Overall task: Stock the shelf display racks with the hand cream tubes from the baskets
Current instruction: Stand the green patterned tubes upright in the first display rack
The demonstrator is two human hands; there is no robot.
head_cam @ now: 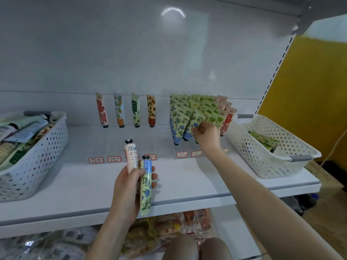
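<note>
The left grip (pixel 129 186), at 6 o'clock in the view, is closed round two capped tubes held side by side with the black caps toward 12 o'clock: a pale pink plastic tube (pixel 131 156) showing a barcode and small unreadable print, and at its 4 o'clock a pale green tube printed with blue flowers (pixel 146 184). The right grip (pixel 205 135), at 2 o'clock, pinches the lower end of a matching flowered tube (pixel 198 117) among the packed rows of green and pink tubes (pixel 214 107). Red-bordered tags (pixel 96 160) on the white shelf (pixel 187 177) carry handwriting too small to read. A white perforated plastic basket (pixel 37 156) of tubes sits at 9 o'clock and a cream perforated plastic basket (pixel 262 156) at 3 o'clock.
</note>
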